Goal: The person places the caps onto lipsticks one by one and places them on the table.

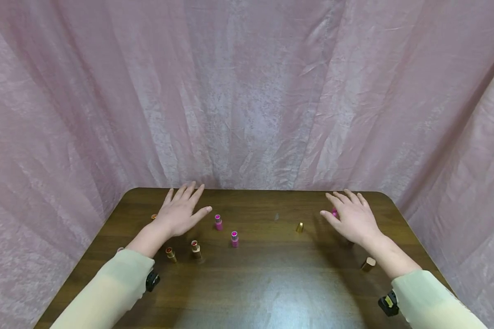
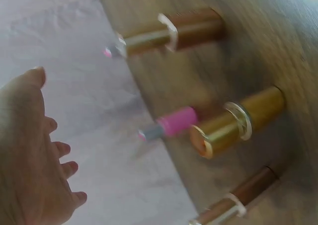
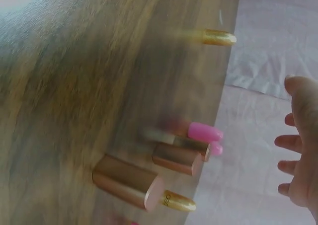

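Observation:
My left hand [image 1: 179, 214] hovers over the table's left side, its fingers spread and holding nothing. Around it stand uncapped lipsticks: a pink lipstick [image 1: 218, 222] by the thumb, a second pink lipstick [image 1: 234, 239], and a gold lipstick [image 1: 196, 250] beside a smaller gold one [image 1: 170, 254]. Another is mostly hidden behind the wrist. Over the right side my right hand [image 1: 354, 221] is likewise spread, with nothing in it. Lipstick caps stand below it: a pink cap [image 3: 203, 131], rose-gold caps [image 3: 128, 183] and a gold cap [image 3: 179, 201]. A separate gold cap [image 1: 299, 227] stands left of that hand.
The brown wooden table [image 1: 271, 274] has rounded far corners. Pink velvet curtain [image 1: 247, 91] hangs right behind its far edge and along both sides. Light reflects off the tabletop near the front middle.

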`<action>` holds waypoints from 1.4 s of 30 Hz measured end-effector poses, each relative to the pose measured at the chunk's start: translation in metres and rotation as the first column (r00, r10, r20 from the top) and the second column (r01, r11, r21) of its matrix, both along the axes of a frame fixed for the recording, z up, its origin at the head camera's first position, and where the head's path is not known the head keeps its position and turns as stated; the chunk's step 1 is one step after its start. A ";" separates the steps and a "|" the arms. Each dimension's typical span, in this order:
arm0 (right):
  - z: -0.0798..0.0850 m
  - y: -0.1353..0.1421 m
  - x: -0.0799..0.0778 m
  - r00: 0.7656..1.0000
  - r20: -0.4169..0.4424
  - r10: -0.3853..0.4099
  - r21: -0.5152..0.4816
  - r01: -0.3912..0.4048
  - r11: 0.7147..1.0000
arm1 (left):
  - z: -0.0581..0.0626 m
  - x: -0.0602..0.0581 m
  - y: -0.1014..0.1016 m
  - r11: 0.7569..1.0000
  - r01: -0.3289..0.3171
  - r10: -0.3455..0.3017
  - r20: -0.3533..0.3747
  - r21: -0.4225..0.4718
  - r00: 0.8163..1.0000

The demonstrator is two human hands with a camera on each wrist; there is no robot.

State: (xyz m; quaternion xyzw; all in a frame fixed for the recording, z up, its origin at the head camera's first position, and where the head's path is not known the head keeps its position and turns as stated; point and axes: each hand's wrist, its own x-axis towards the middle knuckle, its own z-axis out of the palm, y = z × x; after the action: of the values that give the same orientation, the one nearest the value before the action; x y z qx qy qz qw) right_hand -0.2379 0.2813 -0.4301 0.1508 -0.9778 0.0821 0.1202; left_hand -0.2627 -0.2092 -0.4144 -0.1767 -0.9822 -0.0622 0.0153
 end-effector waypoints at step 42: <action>-0.028 0.074 0.119 0.984 0.129 -0.121 -0.142 0.139 0.980 | -0.039 0.118 0.123 0.791 0.610 -0.597 -0.253 -0.030 0.761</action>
State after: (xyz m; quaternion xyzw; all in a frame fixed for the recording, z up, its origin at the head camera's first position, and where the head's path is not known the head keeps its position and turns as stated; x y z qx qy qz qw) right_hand -0.1187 0.3553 -0.4577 0.0720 -0.9820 0.1566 0.0774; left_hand -0.1444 -0.0862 -0.4530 -0.4892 -0.8609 -0.0675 0.1224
